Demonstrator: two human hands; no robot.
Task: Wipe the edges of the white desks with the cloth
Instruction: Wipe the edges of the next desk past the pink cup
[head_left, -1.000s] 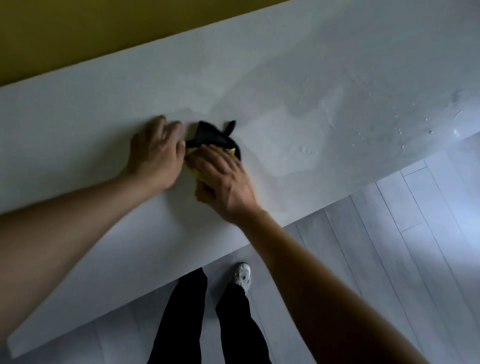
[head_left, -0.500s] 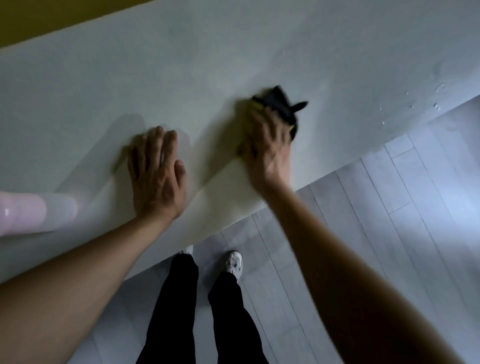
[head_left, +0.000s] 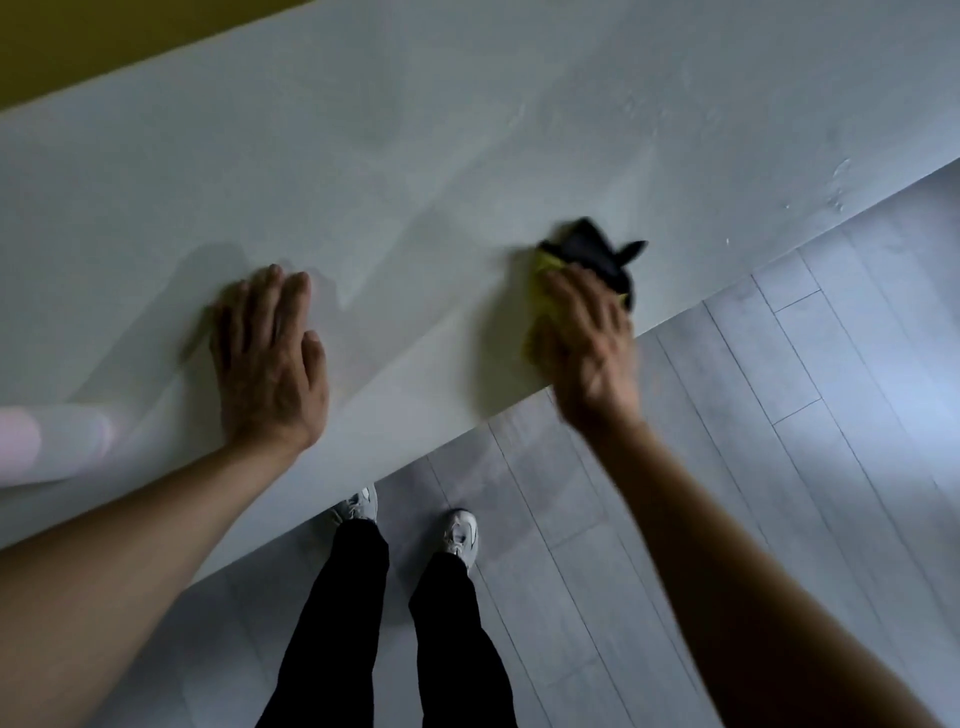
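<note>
Fingers (head_left: 566, 291) of the right hand (head_left: 589, 343) press flat on the cloth (head_left: 597, 254) at the white desk (head_left: 363, 208) edge; left hand (head_left: 270, 364) lies flat

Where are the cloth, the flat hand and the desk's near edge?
cloth (head_left: 597, 249): head view, black upper part.
left hand (head_left: 270, 358): head view, back of hand.
white desk (head_left: 415, 457): head view, near edge.

Black-and-yellow cloth (head_left: 597, 257) bunched, blurred, on white desk (head_left: 415, 171) near front edge.

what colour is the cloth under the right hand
The cloth is black with a yellow part, best seen in the head view, pressed by the right hand.
</note>
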